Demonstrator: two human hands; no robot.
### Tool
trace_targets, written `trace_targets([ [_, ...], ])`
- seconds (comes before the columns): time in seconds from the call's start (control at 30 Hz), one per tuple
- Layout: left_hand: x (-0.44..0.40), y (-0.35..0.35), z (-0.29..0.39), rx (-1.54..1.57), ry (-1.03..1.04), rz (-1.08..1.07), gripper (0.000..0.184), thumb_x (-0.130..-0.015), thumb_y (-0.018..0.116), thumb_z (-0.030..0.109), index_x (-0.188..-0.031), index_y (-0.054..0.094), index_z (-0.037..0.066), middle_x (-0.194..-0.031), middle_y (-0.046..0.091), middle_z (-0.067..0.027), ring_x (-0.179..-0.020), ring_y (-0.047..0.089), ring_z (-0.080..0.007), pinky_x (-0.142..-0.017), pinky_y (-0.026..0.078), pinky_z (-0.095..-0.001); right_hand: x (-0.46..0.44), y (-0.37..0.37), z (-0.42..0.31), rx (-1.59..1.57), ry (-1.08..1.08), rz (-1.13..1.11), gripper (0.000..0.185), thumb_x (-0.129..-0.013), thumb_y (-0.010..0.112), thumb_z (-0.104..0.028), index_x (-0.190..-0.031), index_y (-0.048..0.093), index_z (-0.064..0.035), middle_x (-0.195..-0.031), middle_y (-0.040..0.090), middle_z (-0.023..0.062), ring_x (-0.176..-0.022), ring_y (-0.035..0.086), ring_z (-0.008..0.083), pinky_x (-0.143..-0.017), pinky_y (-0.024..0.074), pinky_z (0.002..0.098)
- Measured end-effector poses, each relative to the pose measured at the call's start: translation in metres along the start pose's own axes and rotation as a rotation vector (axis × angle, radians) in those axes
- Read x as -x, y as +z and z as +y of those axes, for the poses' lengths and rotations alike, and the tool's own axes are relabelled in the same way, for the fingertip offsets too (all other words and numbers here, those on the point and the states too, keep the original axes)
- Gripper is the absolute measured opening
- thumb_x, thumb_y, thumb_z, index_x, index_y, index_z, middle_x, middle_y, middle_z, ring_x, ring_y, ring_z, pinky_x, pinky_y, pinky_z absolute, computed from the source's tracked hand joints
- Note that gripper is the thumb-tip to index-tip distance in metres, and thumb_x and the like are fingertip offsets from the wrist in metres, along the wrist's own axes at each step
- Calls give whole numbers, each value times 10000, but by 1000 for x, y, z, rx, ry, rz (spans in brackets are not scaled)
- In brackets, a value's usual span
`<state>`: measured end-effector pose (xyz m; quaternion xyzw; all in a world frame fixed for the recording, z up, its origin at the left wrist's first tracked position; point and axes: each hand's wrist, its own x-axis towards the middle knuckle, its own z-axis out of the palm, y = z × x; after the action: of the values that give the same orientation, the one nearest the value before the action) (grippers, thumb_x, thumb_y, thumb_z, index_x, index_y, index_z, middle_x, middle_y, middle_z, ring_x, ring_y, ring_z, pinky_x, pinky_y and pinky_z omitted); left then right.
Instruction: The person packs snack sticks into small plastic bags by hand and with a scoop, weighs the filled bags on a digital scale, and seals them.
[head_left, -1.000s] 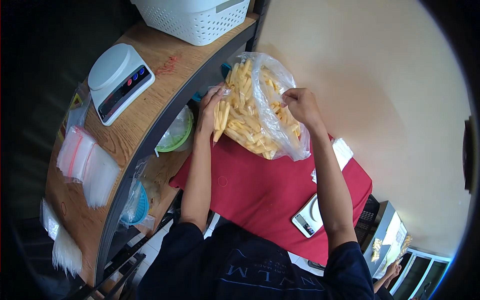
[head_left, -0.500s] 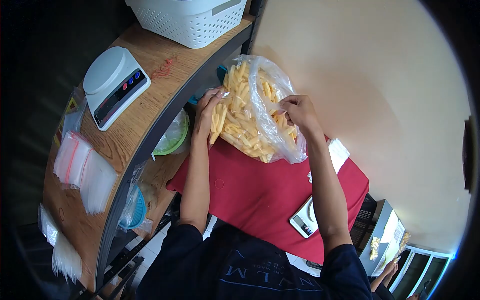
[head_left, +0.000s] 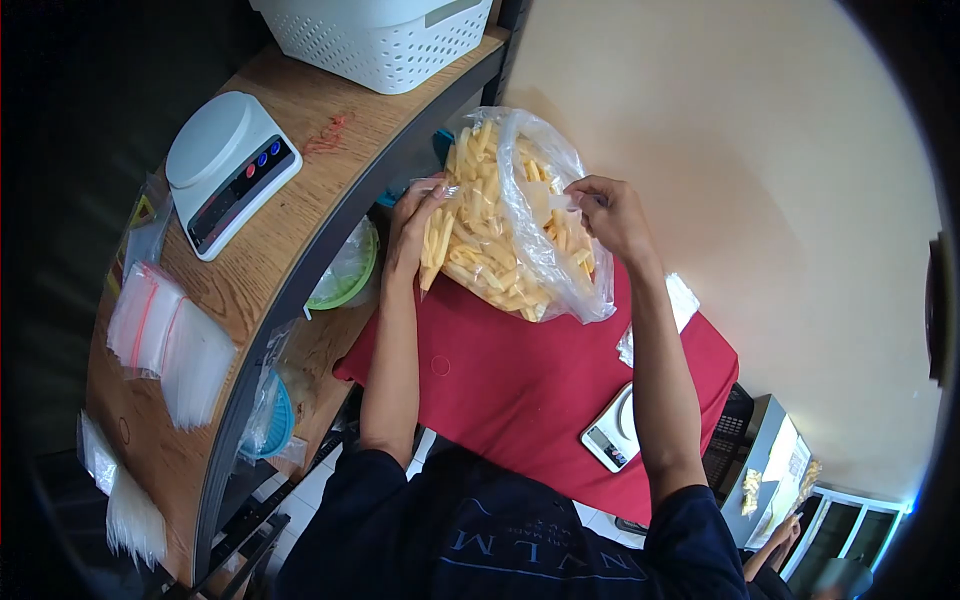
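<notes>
A large clear plastic bag (head_left: 505, 290) full of pale yellow stick-shaped snacks stands at the far end of the red cloth (head_left: 500, 390), its mouth open toward the right. My left hand (head_left: 412, 225) is closed on a small clear bag (head_left: 436, 245) with several of the same yellow sticks in it, held against the large bag's left side. At the large bag's mouth, my right hand (head_left: 608, 212) has its fingers bent in a pinch. A whitish translucent piece (head_left: 547, 203) reaches from those fingers over the sticks; its kind is unclear.
On the red cloth sit a small scale (head_left: 612, 435) and white sheets (head_left: 682, 303). The wooden shelf (head_left: 300, 200) at left bears a larger white scale (head_left: 210, 135), a white basket (head_left: 385, 45) and stacks of clear bags (head_left: 195, 370). Another person's hands (head_left: 785, 535) show at lower right.
My right hand has moved a little up and to the right, and more of the whitish piece shows. My left hand and the small bag have stayed nearly still.
</notes>
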<state>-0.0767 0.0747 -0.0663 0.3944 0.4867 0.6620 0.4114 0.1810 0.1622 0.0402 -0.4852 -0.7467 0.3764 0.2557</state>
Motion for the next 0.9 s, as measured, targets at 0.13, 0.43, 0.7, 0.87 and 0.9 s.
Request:
trace_targets([
  [0.13,21,-5,16,-139,77,63,377,-940,552,309,-1122,615,-15,-1070,628,-115,-1028,579,-198,-934,410,-297,2,-5,1,151,-175,-34,173,-867,568,-12,-967,707,13,-725,631,56,-571,521,104,-563,459,297],
  [0.43,93,6,12,61,-100,-14,361,-938,548,283,-1137,588,-16,-1042,635,-103,-989,580,-168,-896,431,-296,15,-8,-10,187,-118,-202,200,-864,559,-11,-990,711,20,-723,658,76,-597,582,118,-594,483,300],
  [0.7,103,26,-8,396,-56,20,370,-963,488,254,-1189,534,-35,-1179,584,-171,-1066,590,-247,-977,452,-392,20,14,-1,3,48,-309,173,-859,604,-25,-983,712,26,-765,681,129,-668,627,178,-629,503,322],
  [0.87,108,29,-6,517,55,-23,383,-971,468,255,-1215,511,-38,-1227,557,-209,-1114,583,-290,-984,459,-407,14,26,20,-227,291,-320,157,-915,620,-75,-1011,705,14,-656,571,7,-564,503,74,-530,425,230],
  [0.9,108,31,-5,519,56,-26,383,-971,468,255,-1215,511,-38,-1227,557,-209,-1114,583,-290,-984,459,-407,16,30,21,-295,311,-310,153,-916,616,-72,-1006,707,10,-667,579,5,-574,505,72,-533,425,231],
])
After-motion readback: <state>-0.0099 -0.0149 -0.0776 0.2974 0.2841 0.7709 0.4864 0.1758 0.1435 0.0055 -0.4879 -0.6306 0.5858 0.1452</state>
